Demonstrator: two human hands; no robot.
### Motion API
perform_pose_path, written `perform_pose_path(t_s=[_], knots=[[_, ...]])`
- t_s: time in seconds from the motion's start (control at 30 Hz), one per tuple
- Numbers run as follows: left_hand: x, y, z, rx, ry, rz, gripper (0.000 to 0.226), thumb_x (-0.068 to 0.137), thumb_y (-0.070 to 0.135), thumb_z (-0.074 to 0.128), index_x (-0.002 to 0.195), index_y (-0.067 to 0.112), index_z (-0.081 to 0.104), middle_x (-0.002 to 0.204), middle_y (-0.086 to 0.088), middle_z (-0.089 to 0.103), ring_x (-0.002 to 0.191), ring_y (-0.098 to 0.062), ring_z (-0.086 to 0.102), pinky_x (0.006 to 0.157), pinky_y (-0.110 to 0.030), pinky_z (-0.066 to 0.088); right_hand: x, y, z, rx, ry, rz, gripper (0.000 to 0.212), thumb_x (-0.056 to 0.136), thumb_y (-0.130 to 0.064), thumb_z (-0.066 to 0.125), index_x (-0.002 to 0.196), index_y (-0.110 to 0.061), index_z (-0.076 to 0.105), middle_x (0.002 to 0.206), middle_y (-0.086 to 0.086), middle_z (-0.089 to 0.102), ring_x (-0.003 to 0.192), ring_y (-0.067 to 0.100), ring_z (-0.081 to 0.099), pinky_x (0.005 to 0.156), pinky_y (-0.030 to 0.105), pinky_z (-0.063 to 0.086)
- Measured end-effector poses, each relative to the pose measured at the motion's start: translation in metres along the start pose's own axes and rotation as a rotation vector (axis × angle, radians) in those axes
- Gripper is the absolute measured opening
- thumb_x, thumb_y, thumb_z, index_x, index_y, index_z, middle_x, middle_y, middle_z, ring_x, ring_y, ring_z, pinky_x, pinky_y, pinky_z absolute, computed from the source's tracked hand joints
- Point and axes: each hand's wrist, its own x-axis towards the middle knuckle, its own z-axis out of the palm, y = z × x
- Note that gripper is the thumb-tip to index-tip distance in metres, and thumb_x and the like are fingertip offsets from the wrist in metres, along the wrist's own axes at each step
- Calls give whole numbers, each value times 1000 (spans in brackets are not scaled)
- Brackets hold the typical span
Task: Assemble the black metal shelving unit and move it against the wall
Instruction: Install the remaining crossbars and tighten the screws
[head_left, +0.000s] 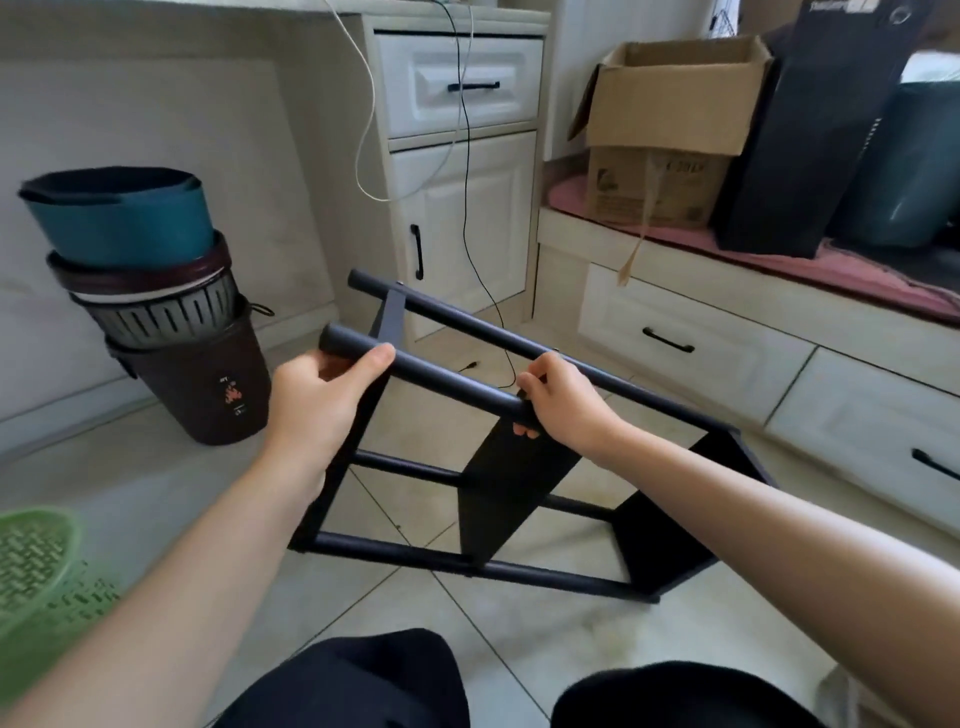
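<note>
The black metal shelving unit lies tilted on its side over the tiled floor, its round posts running from upper left to lower right. A short black post sits on the near top side. My left hand grips that post near its left end, thumb over the top. My right hand grips its right end, where it meets the frame above a flat black shelf panel. A second long post runs parallel behind.
Stacked bins stand at the left. White cabinets with hanging cables are behind. A cardboard box and a black bag sit on a low drawer bench at the right. A green basket is at lower left.
</note>
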Motion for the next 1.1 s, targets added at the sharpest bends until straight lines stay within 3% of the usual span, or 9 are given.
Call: perform_pose_path(t_s=[0.13,0.2,0.33,0.43,0.53,0.67,0.83,0.93,1.1], knots=[[-8,-45,8,-60,-139,-195,41,66,43,88,92,15,75,86,-1,79,94,-24,73,93,-44,56,-2,40,0,-67,6,25,10,104,-22,46,104,-13,48,84,8,66,61,14,71,55,27,59],[-12,-64,14,-74,-213,-260,48,57,39,88,95,13,75,89,-4,79,95,-25,74,92,-42,57,-4,60,-1,-157,-4,28,6,103,-19,48,101,-13,47,87,5,64,66,16,72,60,29,60],[-25,-101,32,-43,-292,-300,24,70,20,89,89,11,77,85,-6,78,91,-26,74,86,-38,60,-12,97,-5,-242,-23,51,6,103,-24,49,104,-19,50,89,1,65,76,15,71,72,36,61],[-35,-121,47,-32,-371,-334,28,64,18,92,85,8,76,80,-7,76,80,-22,73,83,-35,60,-18,119,-9,-280,-18,104,12,104,-29,45,106,-20,51,88,1,63,84,20,67,83,47,57],[-42,-134,59,7,-432,-369,42,50,29,94,83,10,77,79,-7,76,80,-24,74,82,-35,60,-23,138,-11,-272,-9,147,14,104,-29,44,107,-18,52,88,3,64,81,19,68,80,45,59],[-45,-150,73,77,-480,-369,29,63,21,94,85,15,77,87,-9,77,96,-33,73,97,-48,56,-30,158,-16,-285,2,169,12,104,-30,45,105,-20,51,84,2,65,72,13,68,69,34,60],[-49,-155,85,179,-537,-306,40,63,32,93,93,21,69,90,0,77,93,-17,70,89,-34,54,-38,175,-20,-354,4,168,12,104,-30,45,106,-20,50,82,0,66,73,9,63,60,20,49],[-50,-158,89,192,-537,-287,40,70,32,90,97,28,61,88,4,77,89,-13,68,78,-27,47,-40,175,-22,-341,-2,157,12,104,-30,44,106,-20,49,85,3,67,76,15,65,70,32,56],[-41,-157,87,313,-672,-210,58,72,46,85,117,45,49,110,21,66,110,-1,59,91,-24,42,-44,172,-23,-344,-29,176,17,105,-33,40,108,-18,48,89,4,66,83,23,65,82,47,55]])
